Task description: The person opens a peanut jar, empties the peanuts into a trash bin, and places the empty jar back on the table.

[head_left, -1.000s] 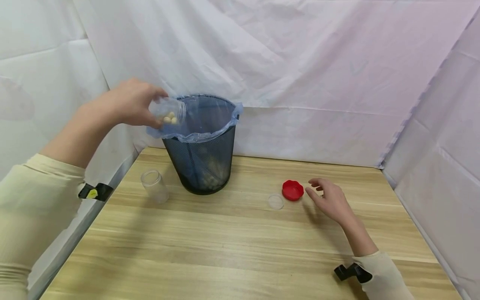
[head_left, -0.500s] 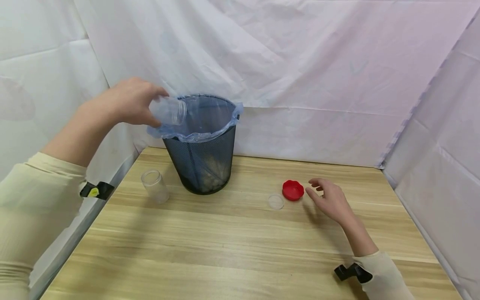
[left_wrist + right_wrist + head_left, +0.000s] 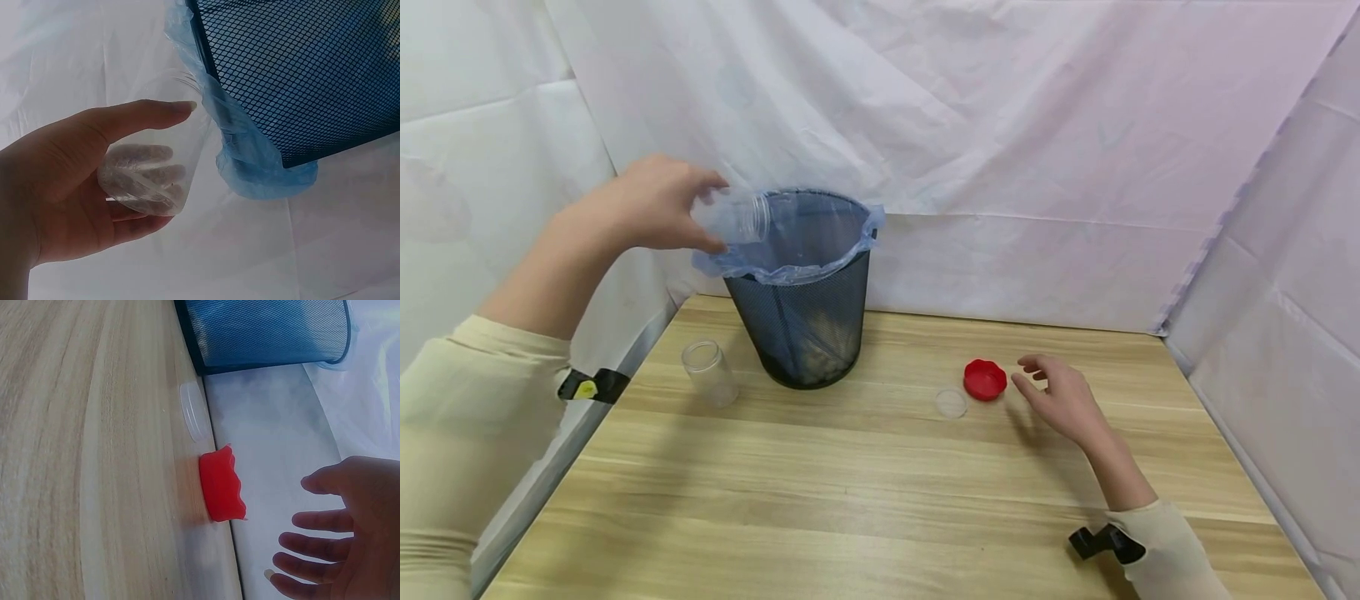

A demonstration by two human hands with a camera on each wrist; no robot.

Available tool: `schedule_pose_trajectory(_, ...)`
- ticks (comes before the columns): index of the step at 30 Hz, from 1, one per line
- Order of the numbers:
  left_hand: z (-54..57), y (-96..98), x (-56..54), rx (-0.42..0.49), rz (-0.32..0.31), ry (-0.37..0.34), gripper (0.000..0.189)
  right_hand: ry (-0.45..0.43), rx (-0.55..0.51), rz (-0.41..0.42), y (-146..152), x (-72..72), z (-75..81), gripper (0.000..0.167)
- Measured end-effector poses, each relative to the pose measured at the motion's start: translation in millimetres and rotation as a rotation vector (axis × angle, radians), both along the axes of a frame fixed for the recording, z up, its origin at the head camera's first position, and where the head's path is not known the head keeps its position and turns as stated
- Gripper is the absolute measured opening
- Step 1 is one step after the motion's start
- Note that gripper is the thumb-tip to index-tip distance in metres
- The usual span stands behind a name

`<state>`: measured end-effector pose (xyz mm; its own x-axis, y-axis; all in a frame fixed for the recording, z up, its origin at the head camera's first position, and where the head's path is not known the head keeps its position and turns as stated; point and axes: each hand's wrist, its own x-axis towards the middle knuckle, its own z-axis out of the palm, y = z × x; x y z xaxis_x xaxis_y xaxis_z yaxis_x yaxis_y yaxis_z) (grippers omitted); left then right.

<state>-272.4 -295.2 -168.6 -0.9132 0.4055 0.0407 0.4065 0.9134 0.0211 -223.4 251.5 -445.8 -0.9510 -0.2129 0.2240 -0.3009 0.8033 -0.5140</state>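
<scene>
My left hand (image 3: 658,204) grips a clear plastic jar (image 3: 730,217), tipped on its side with its mouth over the left rim of a black mesh bin (image 3: 805,321). In the left wrist view the jar (image 3: 150,169) looks empty, thumb on one side and fingers round the other. A blue bag (image 3: 797,273) lines the bin, and pale things show dimly through its lower mesh. My right hand (image 3: 1060,400) hovers beside a red scalloped lid (image 3: 985,380), fingers loosely bent and holding nothing; the right wrist view shows a gap between hand and lid.
A second clear jar (image 3: 710,373) stands on the table left of the bin. Beside the red lid lies a clear round disc (image 3: 951,403). White sheeting (image 3: 1000,167) hangs behind and at both sides of the wooden table (image 3: 850,500).
Several pale round pieces inside the held jar one second ago have left it. The left hand has shifted only slightly. My right hand stays in place.
</scene>
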Motion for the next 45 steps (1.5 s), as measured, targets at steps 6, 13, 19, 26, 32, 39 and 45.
schedule_pose_trajectory(6, -2.1, -3.4, 0.4, -0.011, -0.007, 0.0, 0.083, 0.004, 0.0, 0.003, -0.3, 0.2, -0.5, 0.041)
schedule_pose_trajectory(13, -1.8, -1.8, -1.2, -0.07, -0.009, 0.013, 0.084, -0.021, -0.001, 0.0, 2.2, 0.3, -1.9, 0.041)
schedule_pose_trajectory(19, 2.0, 0.6, -0.2, -0.076, -0.015, 0.011, 0.085, -0.026, -0.001, 0.0, 2.3, 0.5, -2.2, 0.042)
schedule_pose_trajectory(26, 3.9, 5.3, 0.6, -0.138, -0.004, -0.027, 0.086, -0.03, 0.006, 0.0, 1.4, 0.7, -0.6, 0.043)
schedule_pose_trajectory(32, 4.7, 4.6, 1.2, -0.134, -0.012, -0.041, 0.084, -0.025, 0.006, -0.001, 0.5, 0.3, -0.6, 0.042)
schedule_pose_trajectory(39, 3.1, -1.4, 2.1, -0.025, -0.003, -0.065, 0.088, -0.026, 0.007, -0.003, 0.5, 1.1, 0.8, 0.042)
schedule_pose_trajectory(45, -6.3, -4.6, 4.6, 0.159, -0.021, 0.003, 0.089, -0.015, 0.005, -0.007, 0.0, 1.2, 1.5, 0.042)
